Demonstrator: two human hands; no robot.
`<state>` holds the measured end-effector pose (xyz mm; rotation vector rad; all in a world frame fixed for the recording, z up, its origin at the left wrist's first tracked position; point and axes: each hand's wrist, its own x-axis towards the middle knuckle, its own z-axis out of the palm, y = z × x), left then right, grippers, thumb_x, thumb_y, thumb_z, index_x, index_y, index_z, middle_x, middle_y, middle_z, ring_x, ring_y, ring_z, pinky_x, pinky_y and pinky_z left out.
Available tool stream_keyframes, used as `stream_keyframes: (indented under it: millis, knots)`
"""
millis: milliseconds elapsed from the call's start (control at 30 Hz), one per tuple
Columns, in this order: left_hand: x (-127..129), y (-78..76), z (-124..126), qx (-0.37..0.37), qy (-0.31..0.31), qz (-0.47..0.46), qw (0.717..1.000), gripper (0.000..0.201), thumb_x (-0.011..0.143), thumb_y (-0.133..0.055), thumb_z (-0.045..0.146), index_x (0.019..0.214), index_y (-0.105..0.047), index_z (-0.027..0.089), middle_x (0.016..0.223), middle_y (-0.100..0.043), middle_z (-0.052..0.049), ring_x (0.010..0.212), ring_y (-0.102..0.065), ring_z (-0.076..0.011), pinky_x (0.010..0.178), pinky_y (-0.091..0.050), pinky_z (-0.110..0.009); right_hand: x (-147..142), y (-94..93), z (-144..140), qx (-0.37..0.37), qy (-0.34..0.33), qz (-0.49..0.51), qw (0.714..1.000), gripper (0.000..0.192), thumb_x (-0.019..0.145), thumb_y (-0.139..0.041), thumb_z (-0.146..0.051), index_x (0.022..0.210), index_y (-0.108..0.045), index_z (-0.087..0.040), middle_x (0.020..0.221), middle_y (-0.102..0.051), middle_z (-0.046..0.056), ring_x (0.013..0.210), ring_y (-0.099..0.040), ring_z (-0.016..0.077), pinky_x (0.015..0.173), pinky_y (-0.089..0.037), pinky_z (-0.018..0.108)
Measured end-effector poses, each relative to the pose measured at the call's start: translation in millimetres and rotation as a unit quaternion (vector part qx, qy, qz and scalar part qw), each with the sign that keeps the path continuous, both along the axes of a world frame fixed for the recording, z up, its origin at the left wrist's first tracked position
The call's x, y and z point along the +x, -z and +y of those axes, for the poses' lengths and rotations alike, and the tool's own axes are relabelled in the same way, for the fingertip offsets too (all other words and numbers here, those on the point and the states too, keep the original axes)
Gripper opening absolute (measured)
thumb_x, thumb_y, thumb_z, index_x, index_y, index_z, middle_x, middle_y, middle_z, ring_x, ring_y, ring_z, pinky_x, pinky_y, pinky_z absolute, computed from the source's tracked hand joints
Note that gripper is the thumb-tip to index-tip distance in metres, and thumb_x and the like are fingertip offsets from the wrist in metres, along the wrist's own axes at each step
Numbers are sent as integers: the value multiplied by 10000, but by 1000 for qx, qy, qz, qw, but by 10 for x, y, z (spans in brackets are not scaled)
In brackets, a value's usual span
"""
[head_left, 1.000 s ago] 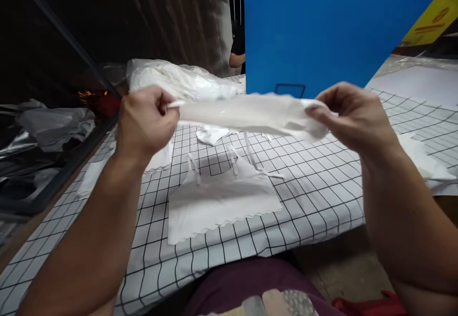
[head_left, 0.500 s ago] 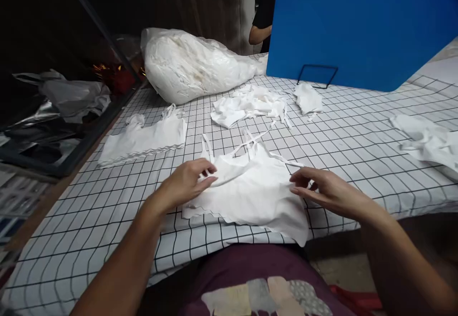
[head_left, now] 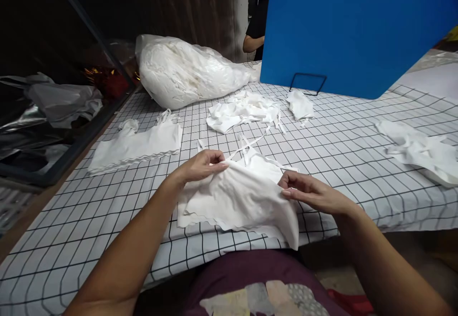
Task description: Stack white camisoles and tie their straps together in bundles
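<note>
A white garment with thin straps and a scalloped hem (head_left: 243, 197) lies on the checked tablecloth (head_left: 339, 149) near the front edge. My left hand (head_left: 202, 166) pinches its upper left corner by the straps. My right hand (head_left: 311, 194) pinches its right edge. A second white piece seems to lie beneath it, with straps (head_left: 250, 144) reaching away from me. One lower corner of the cloth hangs over the table edge.
A flat stack of the same white garments (head_left: 136, 144) lies to the left. Loose white pieces (head_left: 243, 111) lie in the middle and more (head_left: 418, 151) at the right. A plastic bag of white cloth (head_left: 186, 70) and a blue board (head_left: 350, 30) stand behind. Another person's arm (head_left: 252, 43) shows beyond.
A second ago both hands held the white garment stretched in the air. They have lowered it onto the piece on the table and now pinch its edges there.
</note>
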<state>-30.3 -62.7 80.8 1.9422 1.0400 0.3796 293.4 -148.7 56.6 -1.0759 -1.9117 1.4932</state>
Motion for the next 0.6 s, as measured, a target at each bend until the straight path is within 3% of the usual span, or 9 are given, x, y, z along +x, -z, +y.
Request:
stream_keyframes:
  millis: [100, 267, 467, 600]
  knots:
    - [-221, 13, 0, -58, -39, -48, 996, 335, 794, -669, 493, 770, -601, 166, 720, -556, -2, 661, -506, -122, 596, -404, -229, 44, 22, 64, -38, -22, 25, 999, 271, 879, -648, -447, 867, -545, -197, 803, -451, 3, 705, -418, 122, 610, -372, 255]
    - [-649, 107, -50, -116, -113, -60, 985, 378, 734, -721, 525, 799, -599, 174, 737, -567, -9, 684, -512, -130, 602, -426, -225, 142, 82, 85, -63, -46, -8, 997, 331, 851, -687, -434, 1090, -599, -223, 722, -449, -13, 689, -455, 137, 627, -411, 275]
    - [-938, 200, -69, -105, -162, -48, 980, 334, 727, -739, 491, 745, -606, 186, 718, -573, 3, 664, -500, -122, 629, -420, -227, -6, 158, 98, -7, 1, -70, 998, 349, 897, -603, -487, 1106, -608, -209, 769, -536, 13, 697, -491, 144, 633, -421, 284]
    - [-969, 209, -68, -117, -159, -52, 979, 289, 743, -736, 448, 757, -611, 188, 726, -585, 7, 670, -516, -121, 629, -415, -222, -124, 158, 115, 52, -20, -122, 991, 357, 890, -598, -508, 1095, -624, -217, 924, -607, 65, 830, -558, 194, 717, -462, 320]
